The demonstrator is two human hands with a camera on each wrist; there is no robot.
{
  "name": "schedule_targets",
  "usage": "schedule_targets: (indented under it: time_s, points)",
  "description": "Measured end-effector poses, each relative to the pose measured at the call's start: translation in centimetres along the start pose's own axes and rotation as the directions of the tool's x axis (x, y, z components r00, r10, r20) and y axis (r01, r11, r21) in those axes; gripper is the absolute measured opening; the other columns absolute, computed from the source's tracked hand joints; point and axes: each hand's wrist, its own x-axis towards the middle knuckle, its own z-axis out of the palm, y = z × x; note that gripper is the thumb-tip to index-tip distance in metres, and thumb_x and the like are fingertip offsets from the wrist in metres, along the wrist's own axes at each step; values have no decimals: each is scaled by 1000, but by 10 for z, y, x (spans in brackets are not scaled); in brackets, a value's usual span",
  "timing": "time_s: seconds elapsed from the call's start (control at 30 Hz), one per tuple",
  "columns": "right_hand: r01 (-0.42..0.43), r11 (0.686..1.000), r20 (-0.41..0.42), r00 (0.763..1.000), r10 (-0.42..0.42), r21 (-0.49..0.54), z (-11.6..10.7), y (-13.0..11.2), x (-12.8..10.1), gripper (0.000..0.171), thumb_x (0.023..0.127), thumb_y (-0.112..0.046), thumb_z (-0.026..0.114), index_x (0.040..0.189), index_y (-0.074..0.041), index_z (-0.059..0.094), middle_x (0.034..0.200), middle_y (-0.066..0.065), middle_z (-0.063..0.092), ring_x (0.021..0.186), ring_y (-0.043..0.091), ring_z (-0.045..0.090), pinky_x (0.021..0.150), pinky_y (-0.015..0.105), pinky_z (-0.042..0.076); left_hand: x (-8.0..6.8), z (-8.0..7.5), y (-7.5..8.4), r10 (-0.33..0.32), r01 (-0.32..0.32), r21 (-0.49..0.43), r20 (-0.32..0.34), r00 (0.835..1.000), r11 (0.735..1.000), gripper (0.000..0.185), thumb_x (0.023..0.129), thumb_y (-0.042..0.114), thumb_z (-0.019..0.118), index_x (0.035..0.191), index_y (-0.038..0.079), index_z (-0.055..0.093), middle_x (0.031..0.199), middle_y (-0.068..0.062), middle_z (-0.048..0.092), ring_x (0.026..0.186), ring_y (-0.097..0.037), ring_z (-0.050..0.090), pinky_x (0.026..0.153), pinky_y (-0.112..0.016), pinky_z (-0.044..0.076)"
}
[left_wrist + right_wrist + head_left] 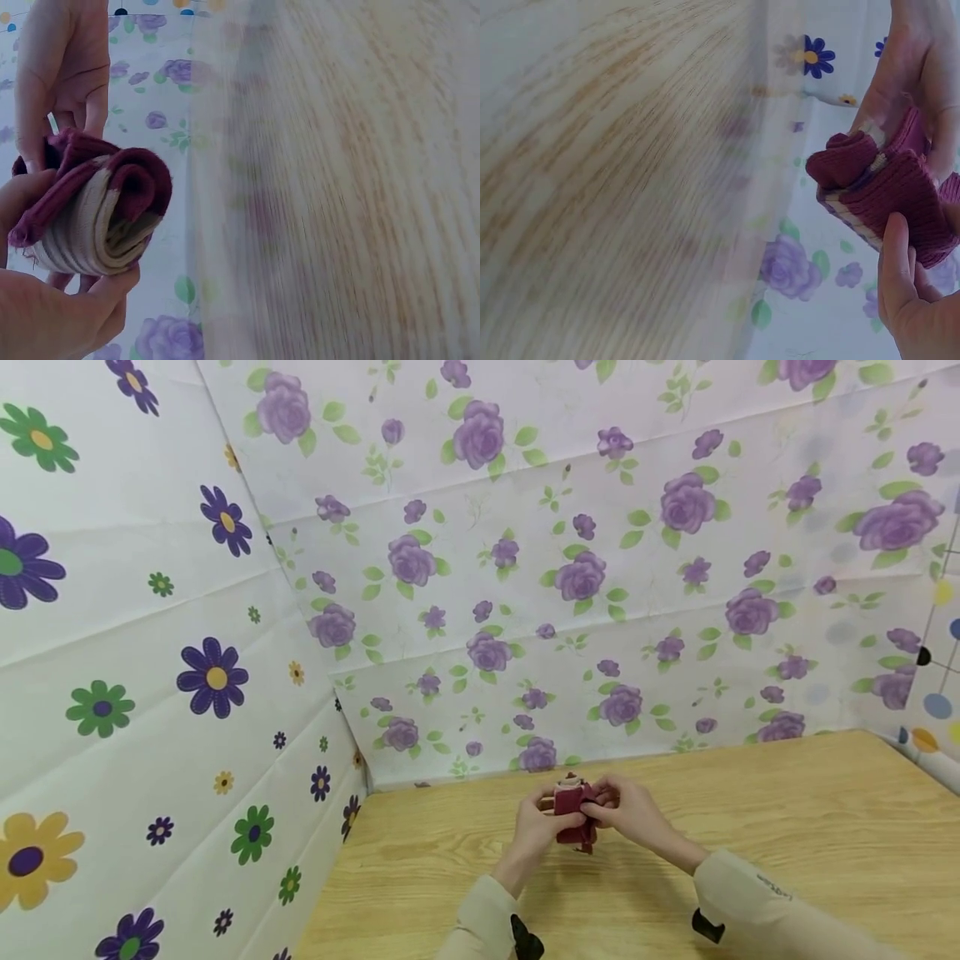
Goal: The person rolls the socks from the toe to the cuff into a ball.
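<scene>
Both your hands hold rolled sock (573,817) just above table (787,827): left hand (536,831) and right hand (626,810) fingers curled round it. Looks soft, light, springy; likely unrolls. Pinch folded cuff, squeeze roll.

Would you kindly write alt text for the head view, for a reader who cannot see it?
Two hands, the left hand and right hand, hold a rolled maroon and cream sock above a wooden table. Floral-printed sheets form the walls behind and beside it.
</scene>
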Motion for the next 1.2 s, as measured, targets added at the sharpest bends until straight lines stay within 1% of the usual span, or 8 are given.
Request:
schedule_targets:
  time_s: [0.2,0.3,0.43,0.57,0.67,0.8,0.97,1.2]
  points:
    - [-59,967,31,998,53,249,-6,3,-2,25,96,-11,58,112,8,63,103,21,68,86,17,69,74,32,59,-3,0,-3,-32,28,-50,-96,995,998,48,75,9,82,119,2,62,107,-14,65,91,-18,64,76,-34,58]
    - [-153,874,145,985,96,462,-14,6,-1,29,98,-12,54,117,9,59,100,14,69,86,16,70,79,33,58,-3,-3,-4,-58,51,-70,-96,994,996,44,76,7,80,116,0,61,105,-14,66,87,-17,66,73,-33,58]
    - [-307,734,281,946,164,606,-24,12,3,25,101,-15,48,118,1,58,95,0,70,85,13,69,81,28,57,-4,-7,-3,-79,80,-126,9,997,989,36,79,5,77,111,-2,62,102,-15,69,81,-18,69,65,-30,58]
    - [-387,700,363,912,192,601,-31,11,8,24,104,-15,38,108,-13,62,94,-6,70,81,8,66,76,23,54,-5,-9,-2,-86,110,-162,151,985,981,35,79,2,74,112,-3,64,99,-17,71,74,-18,70,55,-25,56]
    - [-380,720,382,908,172,580,-35,6,12,25,105,-16,37,105,-14,62,92,-5,70,78,6,65,71,22,54,-5,-10,-1,-98,133,-130,246,964,983,37,79,0,72,115,-1,65,98,-15,71,73,-18,70,53,-24,54]
    - [-323,822,340,925,169,470,-36,2,17,25,103,-20,45,114,-4,61,90,-1,69,76,9,67,67,24,55,-4,-9,3,-107,128,-38,348,932,991,35,81,-1,73,115,4,67,100,-12,72,80,-19,71,62,-28,57]
    - [-233,934,363,924,125,272,-35,3,23,35,97,-23,58,115,6,64,92,4,70,70,10,64,61,25,53,-4,-8,9,-42,-30,153,444,895,988,27,80,-2,74,105,5,66,98,-6,71,83,-13,68,66,-31,58]
    - [-247,946,471,873,124,208,-39,6,22,21,91,-17,65,102,-1,74,87,4,74,60,5,62,53,19,50,-10,-4,9,95,-263,235,550,829,936,28,78,-5,73,101,8,63,107,-2,67,96,-3,61,73,-22,55]
